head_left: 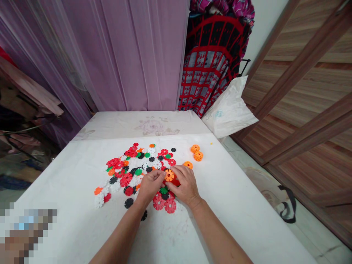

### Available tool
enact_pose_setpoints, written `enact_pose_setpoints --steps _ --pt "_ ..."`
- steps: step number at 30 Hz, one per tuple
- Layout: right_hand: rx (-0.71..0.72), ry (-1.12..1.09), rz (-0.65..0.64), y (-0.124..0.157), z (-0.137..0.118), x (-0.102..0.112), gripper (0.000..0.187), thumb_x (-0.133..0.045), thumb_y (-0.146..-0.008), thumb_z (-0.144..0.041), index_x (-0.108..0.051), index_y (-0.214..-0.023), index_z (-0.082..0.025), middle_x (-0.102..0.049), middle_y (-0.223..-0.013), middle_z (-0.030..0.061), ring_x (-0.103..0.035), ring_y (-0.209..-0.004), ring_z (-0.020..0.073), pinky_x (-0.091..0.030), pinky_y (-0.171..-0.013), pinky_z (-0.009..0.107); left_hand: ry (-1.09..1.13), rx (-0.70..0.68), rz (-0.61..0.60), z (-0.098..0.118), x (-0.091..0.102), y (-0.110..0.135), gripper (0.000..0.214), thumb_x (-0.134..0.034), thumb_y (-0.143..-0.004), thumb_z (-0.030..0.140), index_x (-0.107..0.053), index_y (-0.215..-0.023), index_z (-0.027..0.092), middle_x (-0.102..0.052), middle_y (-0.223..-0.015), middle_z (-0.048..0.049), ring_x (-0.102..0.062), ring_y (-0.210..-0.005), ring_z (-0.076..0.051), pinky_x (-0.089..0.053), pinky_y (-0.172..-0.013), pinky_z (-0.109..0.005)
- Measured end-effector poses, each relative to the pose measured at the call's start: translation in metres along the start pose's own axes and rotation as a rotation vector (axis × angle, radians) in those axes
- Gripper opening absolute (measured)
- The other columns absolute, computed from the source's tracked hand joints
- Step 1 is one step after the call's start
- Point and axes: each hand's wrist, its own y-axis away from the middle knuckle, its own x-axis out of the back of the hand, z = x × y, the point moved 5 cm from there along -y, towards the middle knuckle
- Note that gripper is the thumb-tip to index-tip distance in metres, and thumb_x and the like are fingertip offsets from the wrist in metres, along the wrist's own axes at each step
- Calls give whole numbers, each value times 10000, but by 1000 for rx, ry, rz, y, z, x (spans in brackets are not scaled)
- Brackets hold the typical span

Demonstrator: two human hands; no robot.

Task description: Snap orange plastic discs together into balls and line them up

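A scatter of flat snowflake-shaped plastic discs (pixel 132 168) in red, white, black, green and orange lies on a white-covered table (pixel 247 220). Both my hands meet over the right side of the pile. My left hand (pixel 150 185) and my right hand (pixel 185 183) pinch an orange disc (pixel 169 175) between their fingertips, with a red piece just under it. Red discs (pixel 164 203) lie below my wrists. Two joined orange discs (pixel 197 153) sit apart to the right, and a single orange disc (pixel 188 164) lies by my right hand.
Purple curtains (pixel 123 55) hang behind the table. A red and black patterned cloth (pixel 211 66) and a white plastic bag (pixel 231 110) are at the back right. Wooden doors (pixel 308 91) line the right side. The table's right edge drops to a tiled floor (pixel 275 190).
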Motion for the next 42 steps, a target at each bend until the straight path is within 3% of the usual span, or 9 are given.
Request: enact_pose_setpoints --steps 6,9,12,17,25,42 --pt "-17 -3 21 0 5 2 361 -630 -809 -302 -641 -1156 -206 -683 -1122 86 -604 -1052 244 -468 -929 416 -48 -70 -11 -1 2 -1 485 -579 -688 659 -679 -749 189 -651 -564 -10 -560 -474 -130 -414 -461 -233" --pt "-106 69 117 2 33 12 349 -631 -817 -345 -649 -1136 -203 -692 -1099 100 -617 -1031 251 -483 -915 416 -138 -157 112 -4 23 -5 478 -528 -765 647 -694 -820 202 -727 -728 -27 -615 -555 -139 -471 -536 -247" --pt "-239 138 246 11 69 23 330 -616 -831 -379 -664 -1097 -190 -702 -1064 115 -629 -997 255 -502 -902 421 -281 -230 271 -8 52 -8 469 -480 -815 633 -702 -837 220 -735 -730 -16 -647 -623 -157 -488 -600 -257" --pt "-344 142 188 21 96 16 326 -624 -811 -407 -691 -1056 -203 -703 -1059 109 -636 -984 246 -518 -895 404 -502 -289 487 -6 81 -6 417 -452 -848 567 -717 -879 246 -762 -780 -3 -654 -633 -158 -464 -612 -254" --pt "-375 196 147 17 93 4 336 -634 -798 -410 -702 -1042 -189 -706 -1060 108 -632 -980 255 -511 -879 410 -495 -373 516 -2 76 -2 399 -455 -845 529 -720 -878 232 -763 -784 -19 -680 -692 -176 -501 -681 -266" --pt "-425 228 95 19 93 3 367 -636 -792 -432 -690 -1069 -198 -710 -1074 101 -631 -994 256 -483 -851 383 -483 -320 506 -5 77 -4 395 -454 -840 531 -720 -868 240 -767 -802 -1 -690 -713 -174 -507 -668 -267"
